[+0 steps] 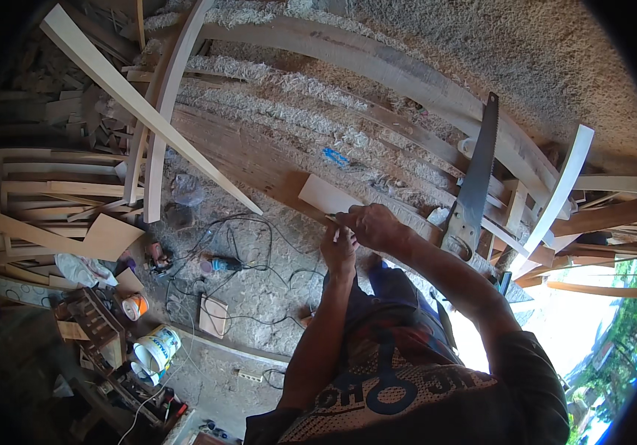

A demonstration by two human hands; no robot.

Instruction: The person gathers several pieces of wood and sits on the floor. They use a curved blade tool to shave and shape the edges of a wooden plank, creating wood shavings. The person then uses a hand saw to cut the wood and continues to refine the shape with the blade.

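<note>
My right hand [378, 227] is closed, with its fingers over the bench edge and close against my left hand [340, 252]. The left hand's fingers are pinched together just below it. A small, thin, pale-tipped piece [331, 217] shows between the two hands; its kind is too small to tell, and my fingers cover the rest. Right behind my hands, a pale flat wooden board [327, 192] lies on the brown workbench plank [229, 153]. A handsaw [477, 182] with a wooden handle rests to the right of my right forearm.
Curly shavings [281, 111] cover the bench between long planks. Long pale strips [148, 111] cross at the left, and another curved strip [559, 194] stands at the right. On the floor lie a blue power tool [225, 264], tangled cables and a white bucket [156, 347].
</note>
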